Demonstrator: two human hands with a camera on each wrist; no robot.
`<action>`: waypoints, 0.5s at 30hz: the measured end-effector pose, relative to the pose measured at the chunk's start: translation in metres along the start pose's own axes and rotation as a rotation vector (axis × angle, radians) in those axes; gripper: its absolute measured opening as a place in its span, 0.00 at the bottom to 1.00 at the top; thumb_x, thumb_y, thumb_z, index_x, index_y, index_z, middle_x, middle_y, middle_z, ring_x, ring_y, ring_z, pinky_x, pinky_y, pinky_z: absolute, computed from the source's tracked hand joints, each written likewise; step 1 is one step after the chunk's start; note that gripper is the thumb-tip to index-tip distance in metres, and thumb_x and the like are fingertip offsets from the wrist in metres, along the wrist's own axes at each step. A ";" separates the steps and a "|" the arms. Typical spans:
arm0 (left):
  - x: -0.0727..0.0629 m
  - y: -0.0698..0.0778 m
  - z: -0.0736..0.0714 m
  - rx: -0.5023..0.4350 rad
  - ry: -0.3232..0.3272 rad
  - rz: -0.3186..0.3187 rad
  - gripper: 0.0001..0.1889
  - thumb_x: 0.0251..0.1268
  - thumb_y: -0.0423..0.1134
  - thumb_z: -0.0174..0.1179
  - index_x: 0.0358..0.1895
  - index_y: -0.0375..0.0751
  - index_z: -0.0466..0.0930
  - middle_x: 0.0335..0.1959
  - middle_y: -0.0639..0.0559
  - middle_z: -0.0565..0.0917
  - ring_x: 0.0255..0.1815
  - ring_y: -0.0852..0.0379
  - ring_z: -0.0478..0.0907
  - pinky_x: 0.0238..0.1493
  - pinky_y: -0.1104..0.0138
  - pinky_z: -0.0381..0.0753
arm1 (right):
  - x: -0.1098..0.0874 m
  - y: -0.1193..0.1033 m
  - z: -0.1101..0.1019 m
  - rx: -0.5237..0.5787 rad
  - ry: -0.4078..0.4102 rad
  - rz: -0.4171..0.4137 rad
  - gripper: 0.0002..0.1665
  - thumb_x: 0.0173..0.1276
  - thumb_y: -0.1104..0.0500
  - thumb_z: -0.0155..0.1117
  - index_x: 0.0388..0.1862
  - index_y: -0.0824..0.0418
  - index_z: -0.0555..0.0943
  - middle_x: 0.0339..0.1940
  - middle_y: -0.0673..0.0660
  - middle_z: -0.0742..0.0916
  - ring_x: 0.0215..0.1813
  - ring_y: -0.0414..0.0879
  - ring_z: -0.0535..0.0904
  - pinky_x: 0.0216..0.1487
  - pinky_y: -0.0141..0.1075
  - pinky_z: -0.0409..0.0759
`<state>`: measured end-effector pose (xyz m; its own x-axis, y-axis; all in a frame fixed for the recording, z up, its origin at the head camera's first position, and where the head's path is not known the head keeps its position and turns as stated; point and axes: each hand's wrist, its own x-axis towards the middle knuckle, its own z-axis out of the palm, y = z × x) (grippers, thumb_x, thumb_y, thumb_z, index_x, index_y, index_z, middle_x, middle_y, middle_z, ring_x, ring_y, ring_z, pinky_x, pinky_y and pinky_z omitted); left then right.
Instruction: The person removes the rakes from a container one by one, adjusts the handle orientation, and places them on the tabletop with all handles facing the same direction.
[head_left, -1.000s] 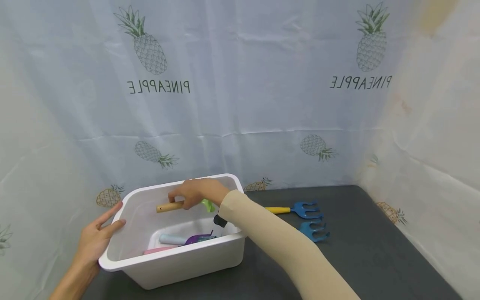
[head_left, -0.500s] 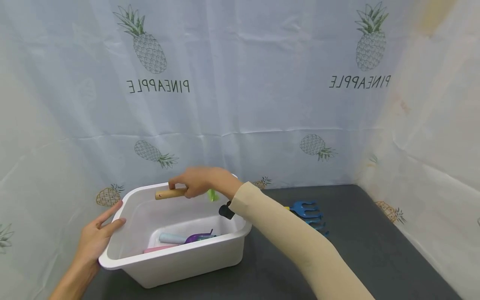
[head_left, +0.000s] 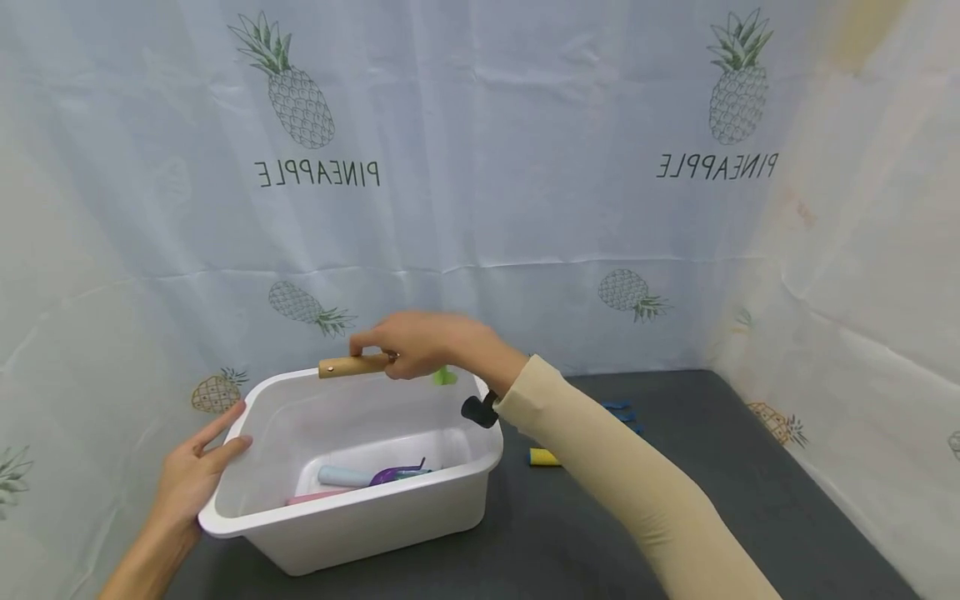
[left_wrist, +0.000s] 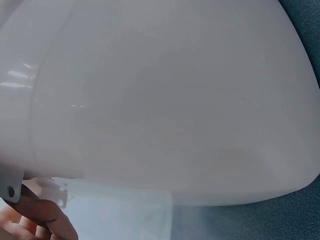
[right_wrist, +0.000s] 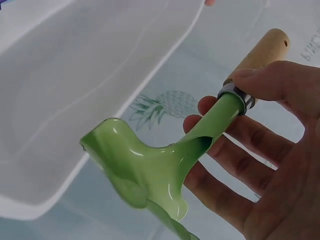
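Observation:
My right hand (head_left: 423, 343) grips a garden hand tool (right_wrist: 145, 160) where its wooden handle (head_left: 348, 366) meets the metal collar, above the far rim of a white plastic tub (head_left: 375, 523). The tool's broad, curved green head shows in the right wrist view, with its lower end cut off by the frame. My left hand (head_left: 191, 479) holds the tub's left end, thumb over the rim and fingers beneath it. Inside the tub lie a pale blue handle (head_left: 343, 476), a purple tool head (head_left: 386, 475) and a pink handle (head_left: 318, 497); the near wall hides part of them.
Right of the tub, a yellow handle (head_left: 543, 457) and blue fork tines (head_left: 621, 412) lie on the dark tabletop (head_left: 720, 492), largely hidden by my right sleeve (head_left: 622, 483). A curtain printed with pineapples (head_left: 480, 208) hangs close behind the tub.
My right hand has lifted the green-headed tool from inside the tub to above its far rim, moving up and to the right. The left hand and tub have stayed in place.

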<state>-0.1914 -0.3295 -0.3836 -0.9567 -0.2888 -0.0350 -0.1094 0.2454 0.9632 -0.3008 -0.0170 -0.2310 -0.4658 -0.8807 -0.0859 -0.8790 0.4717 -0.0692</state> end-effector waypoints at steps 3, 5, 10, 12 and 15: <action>0.000 0.000 0.000 0.006 0.001 0.002 0.35 0.73 0.42 0.65 0.79 0.56 0.63 0.37 0.89 0.76 0.33 0.71 0.86 0.33 0.69 0.89 | -0.011 0.001 -0.005 0.007 0.019 -0.001 0.27 0.71 0.64 0.57 0.67 0.46 0.76 0.50 0.49 0.86 0.45 0.43 0.78 0.44 0.33 0.78; 0.000 0.000 0.001 0.009 0.006 0.003 0.34 0.73 0.42 0.65 0.79 0.57 0.63 0.37 0.90 0.76 0.33 0.71 0.86 0.32 0.69 0.89 | -0.019 0.003 -0.007 0.013 0.031 -0.003 0.27 0.71 0.64 0.57 0.67 0.45 0.75 0.50 0.49 0.86 0.44 0.43 0.78 0.43 0.33 0.77; -0.001 0.001 0.002 0.027 0.025 0.002 0.34 0.72 0.43 0.66 0.78 0.57 0.64 0.37 0.91 0.73 0.33 0.72 0.86 0.33 0.69 0.88 | -0.039 0.009 -0.011 0.004 0.062 0.004 0.27 0.72 0.64 0.56 0.67 0.43 0.76 0.48 0.49 0.86 0.43 0.43 0.78 0.40 0.31 0.76; -0.001 0.001 0.002 0.029 0.029 -0.001 0.34 0.72 0.43 0.66 0.78 0.58 0.64 0.37 0.90 0.73 0.33 0.72 0.85 0.33 0.69 0.88 | -0.047 0.011 -0.012 -0.008 0.074 0.008 0.27 0.73 0.63 0.56 0.66 0.42 0.76 0.46 0.48 0.86 0.42 0.42 0.78 0.39 0.31 0.75; -0.001 0.001 0.002 0.024 0.031 -0.008 0.34 0.72 0.42 0.66 0.78 0.60 0.65 0.42 0.87 0.76 0.34 0.72 0.85 0.33 0.70 0.88 | -0.059 0.015 -0.014 -0.011 0.088 0.014 0.26 0.73 0.63 0.56 0.66 0.43 0.76 0.44 0.48 0.86 0.41 0.43 0.77 0.38 0.31 0.75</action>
<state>-0.1910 -0.3270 -0.3835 -0.9470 -0.3194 -0.0345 -0.1242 0.2647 0.9563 -0.2876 0.0415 -0.2126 -0.4852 -0.8744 0.0010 -0.8730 0.4843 -0.0578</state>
